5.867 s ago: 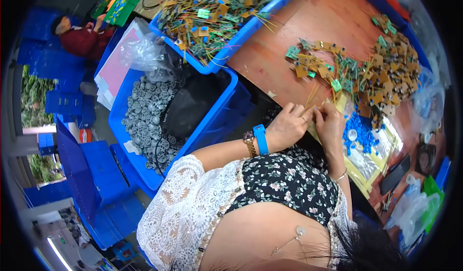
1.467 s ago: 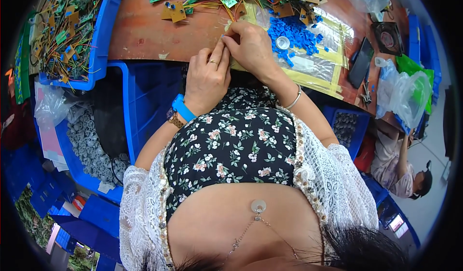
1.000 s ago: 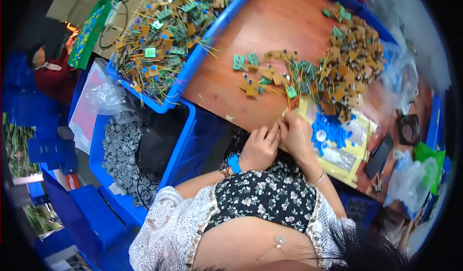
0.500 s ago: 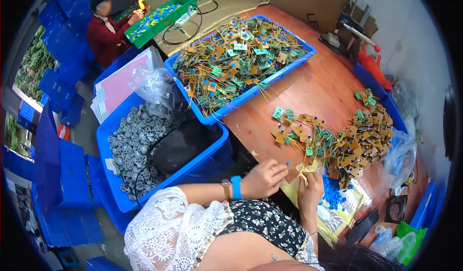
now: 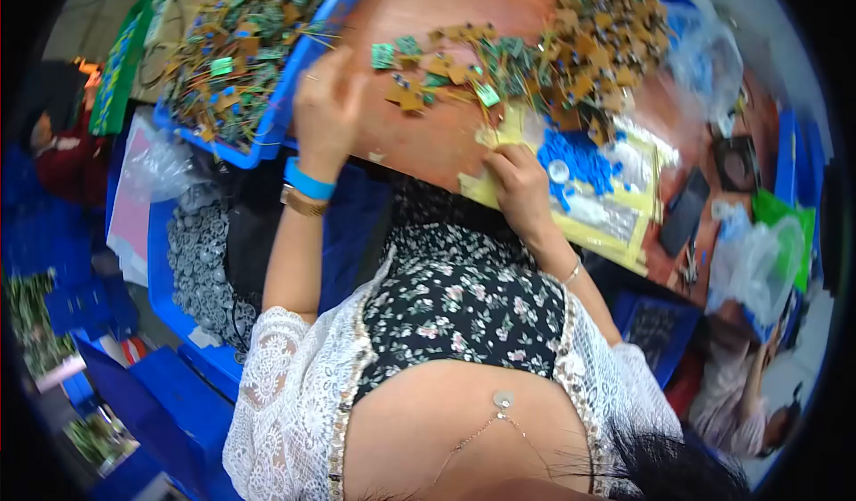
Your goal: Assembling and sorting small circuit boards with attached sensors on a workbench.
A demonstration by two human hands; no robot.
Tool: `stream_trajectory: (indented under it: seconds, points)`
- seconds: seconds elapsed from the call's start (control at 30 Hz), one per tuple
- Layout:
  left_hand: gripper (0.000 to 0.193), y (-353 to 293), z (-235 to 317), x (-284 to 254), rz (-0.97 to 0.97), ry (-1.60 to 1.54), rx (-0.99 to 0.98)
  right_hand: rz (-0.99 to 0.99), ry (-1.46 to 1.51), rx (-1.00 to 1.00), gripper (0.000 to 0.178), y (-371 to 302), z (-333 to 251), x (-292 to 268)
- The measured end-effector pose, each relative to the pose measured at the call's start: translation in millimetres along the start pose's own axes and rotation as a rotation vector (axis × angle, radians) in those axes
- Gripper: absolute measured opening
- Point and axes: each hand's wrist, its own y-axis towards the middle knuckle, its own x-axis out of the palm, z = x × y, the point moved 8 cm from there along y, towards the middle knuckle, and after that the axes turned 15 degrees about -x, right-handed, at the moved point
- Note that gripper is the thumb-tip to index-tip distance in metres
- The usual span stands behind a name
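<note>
My left hand (image 5: 328, 113), blurred by motion, is at the near right rim of the blue bin (image 5: 276, 113) heaped with small circuit boards (image 5: 236, 55). Whether its fingers hold anything is unclear. At the table's front edge, my right hand (image 5: 517, 178) has its fingers closed together over a yellow-taped sheet (image 5: 481, 189); what they grip, if anything, is hidden. Beside it lies a pile of small blue parts (image 5: 593, 162) with a white round piece (image 5: 559, 171). Just beyond are loose green boards (image 5: 508, 55) with wires and a heap of brown boards (image 5: 615, 28).
A blue tub of grey round parts (image 5: 201, 260) stands at the left, a clear plastic bag (image 5: 169, 167) above it. Right of the sheet are a dark flat object (image 5: 688, 202) and plastic bags (image 5: 758, 251). Other people are at the far left and lower right.
My left hand has swung left and away from my right hand, over to the bin's rim. A blue part seen at its fingertips before no longer shows. The head view has turned.
</note>
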Motion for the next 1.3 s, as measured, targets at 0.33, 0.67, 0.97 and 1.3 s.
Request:
stream_trajectory:
  seconds: [0.33, 0.67, 0.97, 1.3]
  points:
    - [0.041, -33, 13, 82, 0.038, 0.245, 0.081, 0.056, 0.034, 0.078, 0.019, -7, 8, -9]
    - [0.035, -14, 4, 91, -0.104, 0.211, 0.195, 0.169, -0.051, 0.24, 0.01, -22, 13, -37]
    - [0.022, -46, 33, 51, 0.044, -0.112, 0.123, 0.028, -0.261, 0.106, 0.008, -6, 2, -23]
    - [0.021, -115, 65, 68, -0.133, 0.109, 0.518, -0.158, -0.241, -0.045, 0.015, -13, -22, -4]
